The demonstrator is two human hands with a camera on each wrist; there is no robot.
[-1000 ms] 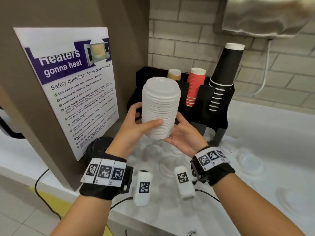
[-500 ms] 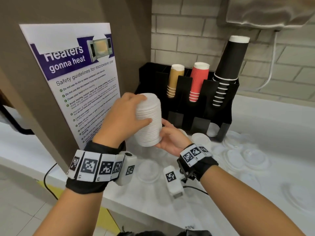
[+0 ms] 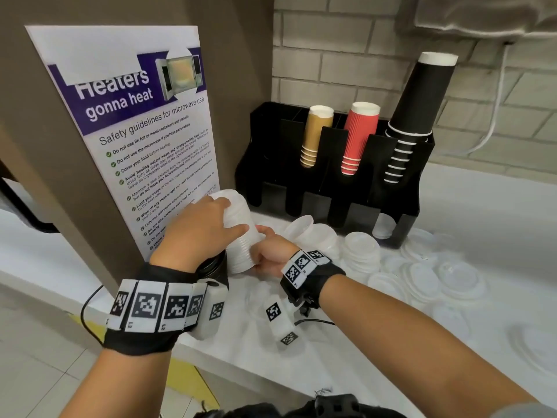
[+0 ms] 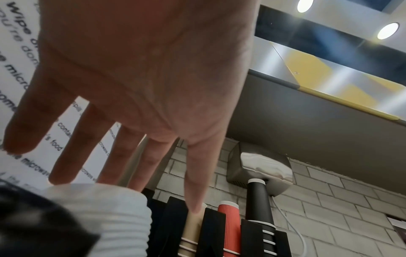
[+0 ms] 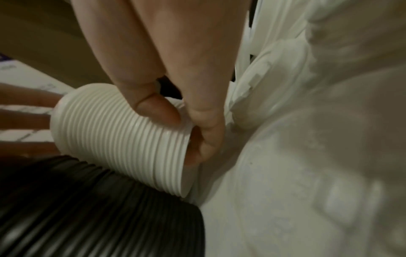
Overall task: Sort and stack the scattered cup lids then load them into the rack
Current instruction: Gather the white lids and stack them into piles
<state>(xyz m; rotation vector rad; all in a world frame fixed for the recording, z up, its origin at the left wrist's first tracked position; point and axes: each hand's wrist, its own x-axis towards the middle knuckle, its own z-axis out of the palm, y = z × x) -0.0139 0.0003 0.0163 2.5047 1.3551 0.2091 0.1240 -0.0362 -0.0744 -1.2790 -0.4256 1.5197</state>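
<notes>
A tall stack of white cup lids (image 3: 239, 245) (image 5: 120, 144) leans tilted low over the counter, in front of the poster. Its side lies against a black lid stack (image 3: 214, 268) (image 5: 87, 217). My right hand (image 3: 262, 248) (image 5: 182, 125) grips the stack's lower end, thumb on the ribbed side and fingers curled under the rim. My left hand (image 3: 223, 215) (image 4: 110, 173) lies over the stack's upper end with straight, spread fingers. The black rack (image 3: 331, 179) stands behind, about a hand's width away from the stack.
The rack holds tan cups (image 3: 316, 137), red cups (image 3: 358, 137) and black cups (image 3: 419, 110). Another white lid stack (image 3: 360, 250), clear lids (image 3: 313, 233) and several scattered lids (image 3: 437, 279) cover the counter to the right. A poster panel (image 3: 135, 131) stands close on the left.
The white lid stack has come down and to the left, from in front of the rack to just above the counter, and tipped over. My left hand moved from its side to over its top.
</notes>
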